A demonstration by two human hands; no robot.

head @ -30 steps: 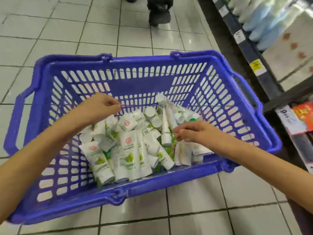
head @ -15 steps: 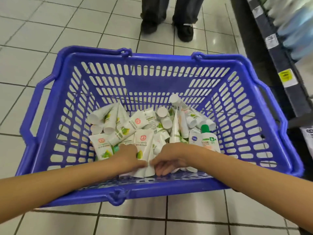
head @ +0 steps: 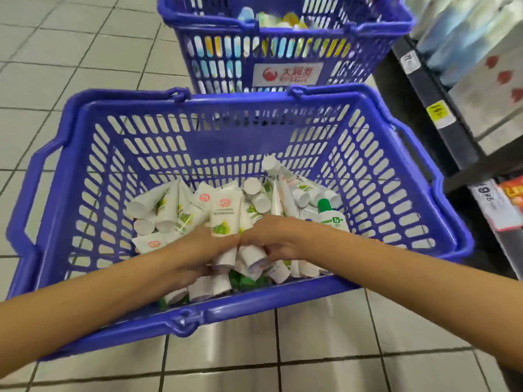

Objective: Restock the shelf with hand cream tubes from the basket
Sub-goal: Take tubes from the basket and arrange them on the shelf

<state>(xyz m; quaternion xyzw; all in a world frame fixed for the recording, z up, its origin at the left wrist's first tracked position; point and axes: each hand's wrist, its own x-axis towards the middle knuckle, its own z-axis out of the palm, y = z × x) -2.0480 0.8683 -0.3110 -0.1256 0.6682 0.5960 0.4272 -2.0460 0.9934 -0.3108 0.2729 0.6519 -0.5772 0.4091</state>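
Tiled floor [head: 311,349]; by the basket's [head: 254,304] near edge my left hand [head: 202,251] and right hand [head: 273,241], lately apart, clutch tubes [head: 223,213] to shelve.

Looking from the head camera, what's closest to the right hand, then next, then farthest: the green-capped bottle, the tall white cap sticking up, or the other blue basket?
1. Green-capped bottle, just right of the right hand.
2. Tall white cap, at the back of the pile.
3. Other blue basket, behind this one, farthest.
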